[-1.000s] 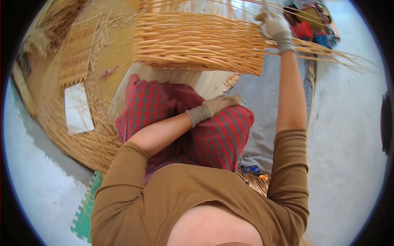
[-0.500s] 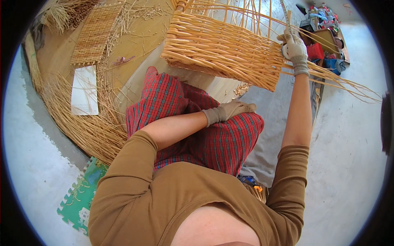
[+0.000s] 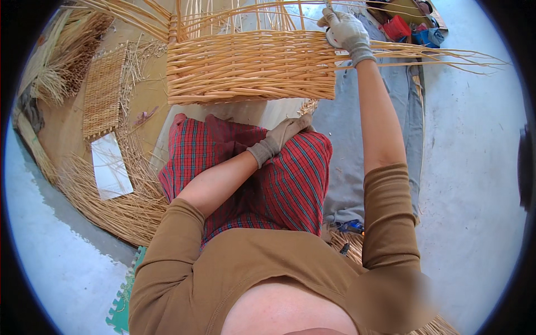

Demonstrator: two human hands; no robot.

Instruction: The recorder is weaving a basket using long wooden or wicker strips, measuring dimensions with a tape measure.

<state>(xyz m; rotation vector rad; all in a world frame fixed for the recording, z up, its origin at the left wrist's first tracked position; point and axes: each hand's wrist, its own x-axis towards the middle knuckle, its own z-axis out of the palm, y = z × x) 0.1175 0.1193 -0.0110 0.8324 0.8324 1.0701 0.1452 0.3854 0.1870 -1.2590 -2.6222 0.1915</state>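
A half-woven wicker basket (image 3: 251, 67) stands in front of me, its loose upright stakes rising from the woven wall. At its right corner my right hand (image 3: 349, 36), in a pale work glove, is closed around what looks like a round white tape measure (image 3: 331, 39). A narrow strip runs up from it past the fingers. Long loose willow rods (image 3: 435, 53) stick out to the right beyond that wrist. My left hand (image 3: 287, 131), gloved in beige, lies over my knee on the red plaid trousers (image 3: 245, 184), fingers stretched out and holding nothing.
On the left lie a woven mat (image 3: 105, 92), a white sheet (image 3: 111, 167) and a long heap of thin rods (image 3: 111, 206). Grey cloth (image 3: 374, 128) covers the floor at right. A red container (image 3: 396, 28) stands at the far right; a blue tool (image 3: 352, 226) lies by my right side.
The view has turned, so the basket now appears farther left and higher, more squarely facing me. My right hand stays at its corner with the tape measure; my left stays on the knee.
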